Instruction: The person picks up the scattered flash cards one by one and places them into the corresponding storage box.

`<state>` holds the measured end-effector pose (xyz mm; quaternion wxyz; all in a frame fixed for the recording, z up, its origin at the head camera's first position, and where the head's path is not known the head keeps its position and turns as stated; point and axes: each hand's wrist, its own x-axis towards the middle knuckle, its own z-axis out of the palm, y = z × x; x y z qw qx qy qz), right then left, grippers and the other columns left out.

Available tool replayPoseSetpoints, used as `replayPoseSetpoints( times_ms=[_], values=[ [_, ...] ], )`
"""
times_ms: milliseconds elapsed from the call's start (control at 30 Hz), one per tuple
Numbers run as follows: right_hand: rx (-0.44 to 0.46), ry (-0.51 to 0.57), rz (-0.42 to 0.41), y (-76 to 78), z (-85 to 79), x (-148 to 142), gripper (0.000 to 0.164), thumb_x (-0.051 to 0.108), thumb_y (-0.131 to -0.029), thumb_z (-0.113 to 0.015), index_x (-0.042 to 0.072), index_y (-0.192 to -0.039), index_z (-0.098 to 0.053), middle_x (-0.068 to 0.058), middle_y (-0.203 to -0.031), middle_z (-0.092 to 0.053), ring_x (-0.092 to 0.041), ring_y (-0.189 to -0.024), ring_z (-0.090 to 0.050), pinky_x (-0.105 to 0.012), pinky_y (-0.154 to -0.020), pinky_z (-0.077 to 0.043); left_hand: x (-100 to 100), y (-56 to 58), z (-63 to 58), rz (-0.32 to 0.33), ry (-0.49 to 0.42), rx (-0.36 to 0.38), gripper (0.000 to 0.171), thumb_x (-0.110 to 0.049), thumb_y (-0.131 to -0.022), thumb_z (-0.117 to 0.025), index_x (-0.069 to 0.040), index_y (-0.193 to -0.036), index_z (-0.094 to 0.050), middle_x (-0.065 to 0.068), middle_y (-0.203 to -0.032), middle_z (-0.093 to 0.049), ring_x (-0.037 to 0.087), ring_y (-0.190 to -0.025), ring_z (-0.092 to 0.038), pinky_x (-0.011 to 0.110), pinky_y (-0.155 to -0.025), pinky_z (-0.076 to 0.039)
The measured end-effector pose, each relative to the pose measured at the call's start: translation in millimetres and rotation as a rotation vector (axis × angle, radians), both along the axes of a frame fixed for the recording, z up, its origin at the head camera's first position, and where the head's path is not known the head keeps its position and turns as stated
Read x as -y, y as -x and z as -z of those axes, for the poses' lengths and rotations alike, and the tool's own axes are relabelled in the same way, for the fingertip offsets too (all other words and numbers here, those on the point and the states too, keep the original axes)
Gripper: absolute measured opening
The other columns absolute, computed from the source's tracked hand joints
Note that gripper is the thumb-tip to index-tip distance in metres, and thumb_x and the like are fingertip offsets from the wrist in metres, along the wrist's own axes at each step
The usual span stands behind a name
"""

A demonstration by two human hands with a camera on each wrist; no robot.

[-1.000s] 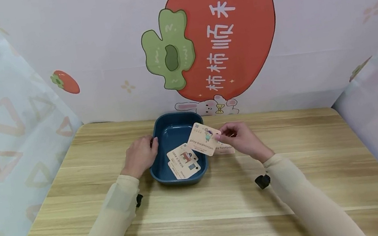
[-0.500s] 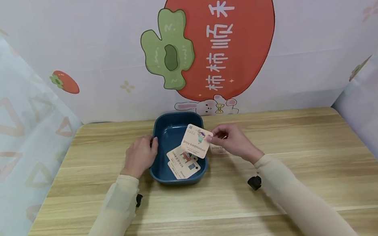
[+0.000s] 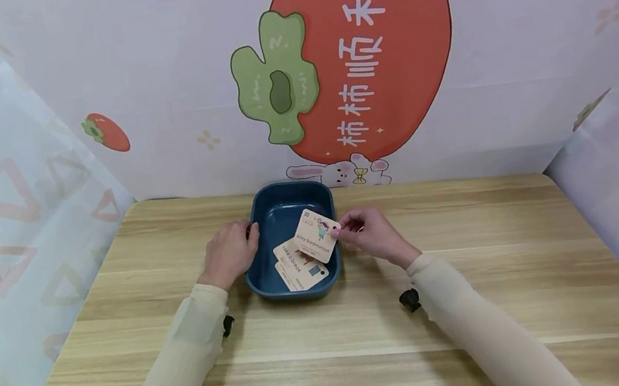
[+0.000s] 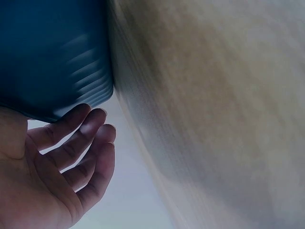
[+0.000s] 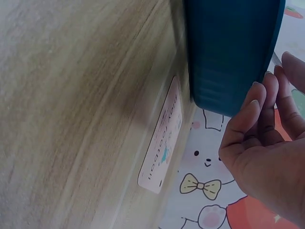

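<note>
So the right hand [image 3: 373,237] has the "play badminton" card [image 3: 314,235] pinched by its holed corner between thumb and fingers, tilted over the blue plastic bin [image 3: 283,215]. Left hand [image 3: 227,255] is gripping the bin's left side, thumb at the rim and the other fingers curled along the outside wall. Inside the bin there's a "take a break" card [image 3: 290,257] overlapping another card [image 3: 300,280] whose text is too small to read; can't tell if the badminton one touches them. The right wrist cam also shows a "play football" card [image 5: 161,143] lying flat on the wood-grain table [image 3: 323,364], just beside the bin.
</note>
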<state>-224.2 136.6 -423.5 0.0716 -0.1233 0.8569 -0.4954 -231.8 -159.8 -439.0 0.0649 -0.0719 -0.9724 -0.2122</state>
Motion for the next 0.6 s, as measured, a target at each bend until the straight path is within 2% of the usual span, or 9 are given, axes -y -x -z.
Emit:
replayPoseSetpoints(
  times_ms=[300,600],
  values=[
    [-0.031,-0.013,-0.032,0.4,3.3,5.1,0.006,0.016,-0.093,-0.076,0.01,-0.093,-0.074,-0.006,-0.086,-0.065,-0.026,-0.078,-0.056,-0.032,-0.065,-0.049,-0.2,-0.3,-1.0,0.004,-0.005,0.003,0.041,-0.031,-0.108,-0.046,0.003,-0.112,-0.069,0.018,-0.097,-0.07,0.032,-0.081,-0.064,0.047,-0.067,-0.054],
    [-0.041,-0.044,-0.017,-0.8,3.6,10.6,0.007,0.015,-0.091,-0.079,0.01,-0.09,-0.074,-0.006,-0.082,-0.064,-0.025,-0.077,-0.055,-0.032,-0.066,-0.049,0.1,-0.4,-1.4,0.006,-0.002,0.008,0.043,-0.031,-0.108,-0.045,0.003,-0.118,-0.068,0.021,-0.105,-0.07,0.034,-0.088,-0.066,0.05,-0.071,-0.055]
  ],
)
